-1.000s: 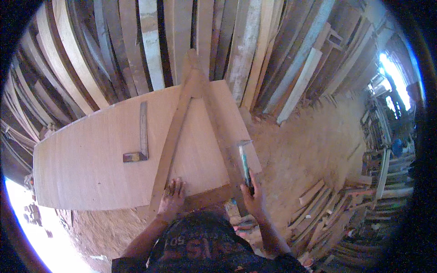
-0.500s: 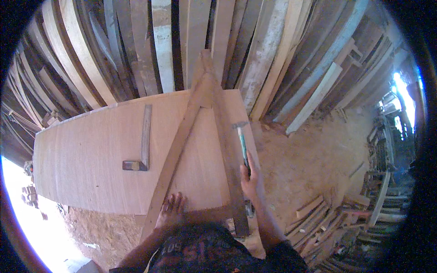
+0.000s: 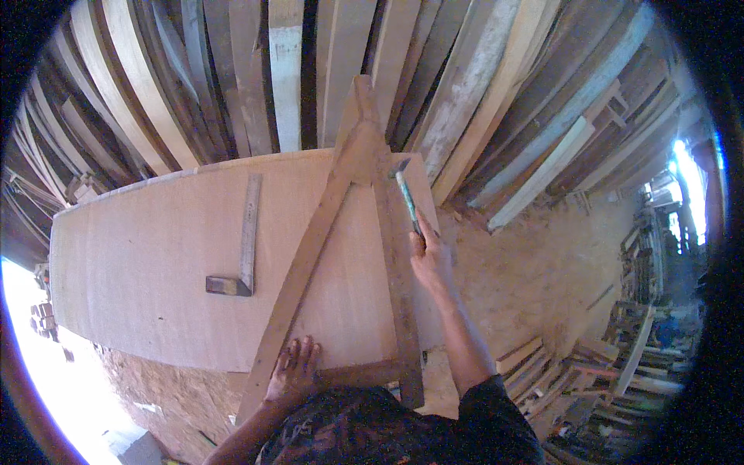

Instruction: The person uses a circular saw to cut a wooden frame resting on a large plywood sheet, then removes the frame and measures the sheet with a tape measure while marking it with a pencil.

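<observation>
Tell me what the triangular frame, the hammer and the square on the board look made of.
Triangular frame: bare sawn wood, visible grain, unpainted. Hammer in the right hand: dark metal-looking head, greenish handle, material unclear. Square: dull grey blade, likely steel; darker stock.

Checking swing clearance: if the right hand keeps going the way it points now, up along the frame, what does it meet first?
Probably the apex joint of the triangular wooden frame. The right hand holds a hammer whose head sits just beside that joint. Beyond it are the stacked planks. Height above the frame is unclear.

Planks stacked upright along back wall, sawdust floor, offcut pile at right, daylight bright lower left.
</observation>
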A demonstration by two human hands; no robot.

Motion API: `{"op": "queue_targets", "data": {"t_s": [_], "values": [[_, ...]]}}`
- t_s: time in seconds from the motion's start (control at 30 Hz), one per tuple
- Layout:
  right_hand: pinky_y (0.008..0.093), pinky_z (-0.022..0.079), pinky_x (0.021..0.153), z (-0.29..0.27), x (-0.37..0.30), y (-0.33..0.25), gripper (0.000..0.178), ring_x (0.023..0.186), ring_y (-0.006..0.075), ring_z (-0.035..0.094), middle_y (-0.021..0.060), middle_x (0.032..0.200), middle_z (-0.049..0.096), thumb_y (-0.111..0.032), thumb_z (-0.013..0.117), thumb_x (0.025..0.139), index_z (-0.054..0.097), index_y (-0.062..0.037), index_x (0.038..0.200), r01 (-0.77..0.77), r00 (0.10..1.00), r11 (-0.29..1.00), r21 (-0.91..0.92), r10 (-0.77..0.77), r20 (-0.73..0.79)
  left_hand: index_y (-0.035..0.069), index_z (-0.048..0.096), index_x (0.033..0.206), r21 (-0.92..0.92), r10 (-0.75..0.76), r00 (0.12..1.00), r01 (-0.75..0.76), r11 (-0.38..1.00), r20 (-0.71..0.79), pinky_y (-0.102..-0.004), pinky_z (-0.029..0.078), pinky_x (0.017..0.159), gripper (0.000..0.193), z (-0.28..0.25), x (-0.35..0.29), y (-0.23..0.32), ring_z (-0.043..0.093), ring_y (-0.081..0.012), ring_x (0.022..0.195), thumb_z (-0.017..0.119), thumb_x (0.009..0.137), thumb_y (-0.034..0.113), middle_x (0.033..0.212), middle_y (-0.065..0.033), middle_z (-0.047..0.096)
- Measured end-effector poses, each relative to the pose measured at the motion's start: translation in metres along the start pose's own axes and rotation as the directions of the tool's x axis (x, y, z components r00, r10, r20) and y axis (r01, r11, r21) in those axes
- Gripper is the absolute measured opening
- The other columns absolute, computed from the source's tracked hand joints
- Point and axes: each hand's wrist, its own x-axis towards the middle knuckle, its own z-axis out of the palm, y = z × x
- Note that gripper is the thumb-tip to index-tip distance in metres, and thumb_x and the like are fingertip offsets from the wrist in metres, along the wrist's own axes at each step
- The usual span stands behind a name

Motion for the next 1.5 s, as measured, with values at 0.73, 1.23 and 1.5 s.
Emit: {"op": "queue_targets", "data": {"t_s": [0.73, 1.23, 1.5], "values": [[0.0448, 0.055, 0.084, 0.006, -0.013, 0.006, 0.053, 0.101, 0.0388, 0.069, 0.0249, 0.118, 0.068, -0.014, 0.059, 0.103, 0.047, -0.016, 0.155, -0.045, 0.999, 0.995, -0.088, 0.046, 0.004, 0.001, 0.047, 0.148, -0.007, -0.018, 0.999, 0.018, 1.0, -0.036, -0.0532, 0.042, 0.114, 0.057, -0.002, 0.002, 0.001, 0.052, -0.0422, 0.136, 0.054, 0.096, 0.024, 0.153, -0.0234, 0.048], [0.0409, 0.055, 0.078, 0.012, -0.078, -0.062, 0.055, 0.088, 0.032, 0.07, 0.023, 0.115, 0.071, -0.01, 0.063, 0.1, 0.05, -0.0135, 0.153, -0.027, 0.963, 0.994, 0.106, -0.003, 0.269, -0.002, 0.043, 0.152, -0.044, -0.008, 1.0, 0.007, 0.999, -0.022, -0.0532, 0.034, 0.121, 0.06, 0.003, 0.001, 0.007, 0.046, -0.0429, 0.142, 0.051, 0.097, 0.021, 0.159, -0.0254, 0.041], [0.0364, 0.049, 0.104, 0.022, -0.099, -0.065, 0.051, 0.127, 0.0266, 0.063, 0.0197, 0.146, 0.059, -0.009, 0.06, 0.103, 0.048, -0.007, 0.152, -0.081, 0.93, 0.973, 0.218, -0.005, 0.367, -0.001, 0.04, 0.153, -0.192, -0.053, 0.999, 0.054, 0.98, 0.013, -0.0521, 0.03, 0.123, 0.061, -0.014, 0.009, 0.006, 0.04, -0.0428, 0.146, 0.05, 0.097, 0.021, 0.161, -0.025, 0.036]]}}
